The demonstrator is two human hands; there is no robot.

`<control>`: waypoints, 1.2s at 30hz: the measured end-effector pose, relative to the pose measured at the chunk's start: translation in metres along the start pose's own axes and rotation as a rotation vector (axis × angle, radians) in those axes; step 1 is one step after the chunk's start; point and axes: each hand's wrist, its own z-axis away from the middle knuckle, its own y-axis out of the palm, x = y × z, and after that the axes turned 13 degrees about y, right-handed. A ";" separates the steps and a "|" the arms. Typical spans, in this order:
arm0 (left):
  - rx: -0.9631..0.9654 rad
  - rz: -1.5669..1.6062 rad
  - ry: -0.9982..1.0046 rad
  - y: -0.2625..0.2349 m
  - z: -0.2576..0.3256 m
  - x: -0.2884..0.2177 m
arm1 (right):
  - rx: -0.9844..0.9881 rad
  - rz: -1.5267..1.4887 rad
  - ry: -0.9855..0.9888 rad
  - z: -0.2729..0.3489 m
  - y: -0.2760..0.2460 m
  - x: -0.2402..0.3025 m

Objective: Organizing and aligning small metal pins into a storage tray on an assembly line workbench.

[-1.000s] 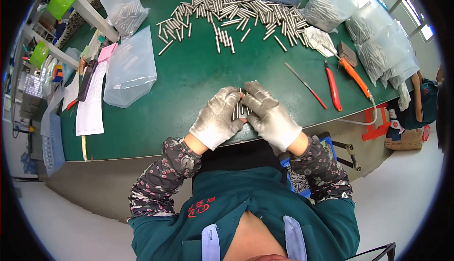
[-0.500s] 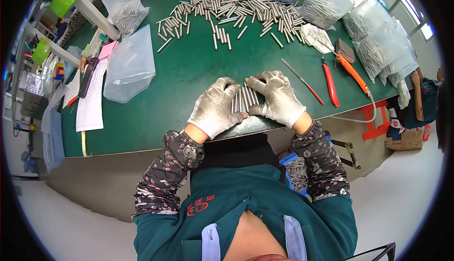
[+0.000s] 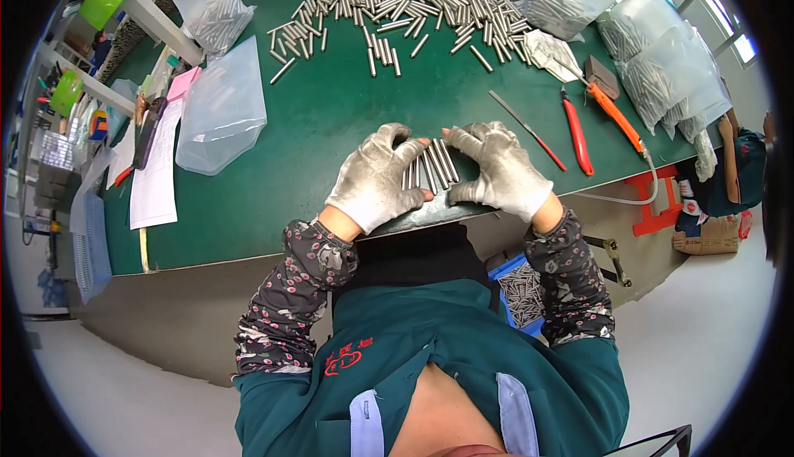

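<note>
A short row of smooth steel pins (image 3: 433,164) lies side by side near the table's front edge, between my gloved hands. My left hand (image 3: 374,177) is curled around the row's left end, thumb by the pins' near ends and index finger by their far ends. On the other side, my right hand (image 3: 503,169) has its thumb and fingers apart, beside the rightmost pins. Its index fingertip is near their far ends. The fingertips of both gloves are bare. Farther back lies a large loose heap of similar pins (image 3: 397,6).
Right of my hands lie a thin file (image 3: 529,133), red-handled pliers (image 3: 576,134) and an orange corded tool (image 3: 616,116). Bags of pins (image 3: 662,85) stand behind them. An empty plastic bag (image 3: 222,114) and papers (image 3: 155,176) are left. A blue bin (image 3: 521,296) sits below the table.
My right hand has moved slightly right, away from the row, and its grip has loosened. The pins now fan out more at the right. My left hand stays nearly in place.
</note>
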 end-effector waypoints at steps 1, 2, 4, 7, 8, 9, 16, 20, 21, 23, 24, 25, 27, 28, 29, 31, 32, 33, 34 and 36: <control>0.003 0.005 0.000 0.001 0.002 0.000 | 0.009 -0.018 -0.003 0.003 -0.002 -0.003; -0.025 -0.004 0.008 0.002 0.003 0.001 | -0.005 -0.023 0.013 0.006 -0.003 -0.003; -0.044 -0.014 0.022 0.002 0.004 0.002 | -0.041 -0.015 -0.023 0.008 0.000 -0.010; -0.043 0.026 -0.039 0.001 -0.001 -0.002 | -0.083 0.011 -0.060 0.007 0.004 -0.006; -0.042 0.025 -0.040 0.000 -0.004 -0.006 | -0.089 0.028 -0.067 0.005 0.005 -0.004; -0.017 -0.032 -0.045 -0.002 -0.007 -0.012 | -0.089 0.027 -0.067 0.004 0.006 -0.003; -0.036 -0.084 -0.035 0.002 -0.006 -0.010 | 0.048 0.116 -0.019 -0.010 -0.005 0.008; -0.121 0.074 -0.049 0.002 0.005 0.001 | -0.013 0.108 -0.032 -0.005 -0.004 0.011; -0.125 0.071 -0.050 0.001 0.007 0.002 | -0.014 0.109 -0.036 -0.003 -0.005 0.013; -0.125 0.112 -0.048 -0.002 0.010 0.004 | -0.108 0.128 -0.079 0.003 -0.008 0.018; -0.128 0.110 -0.050 -0.002 0.012 0.005 | -0.114 0.117 -0.111 0.005 -0.009 0.021; -0.137 0.107 -0.032 -0.002 0.014 0.006 | -0.114 0.117 -0.115 0.008 -0.007 0.023; -0.155 0.104 0.007 -0.002 0.016 0.008 | -0.090 0.189 -0.160 0.013 -0.006 0.025; -0.157 0.105 0.006 -0.003 0.016 0.009 | -0.052 0.220 -0.145 0.016 -0.005 0.027; -0.156 0.141 -0.002 -0.004 0.016 0.008 | -0.050 0.222 -0.146 0.018 -0.003 0.028; -0.155 0.181 -0.013 -0.003 0.015 0.009 | -0.204 0.268 -0.274 0.023 0.005 0.029; -0.169 0.187 -0.011 -0.002 0.016 0.011 | -0.172 0.296 -0.274 0.025 0.008 0.031; -0.183 0.192 -0.008 -0.001 0.016 0.013 | -0.171 0.295 -0.274 0.028 0.011 0.031; -0.183 0.193 -0.010 -0.002 0.017 0.013 | -0.146 0.300 -0.258 0.031 0.014 0.032; -0.210 0.200 -0.006 -0.002 0.018 0.013 | -0.223 0.290 -0.250 0.040 0.024 0.027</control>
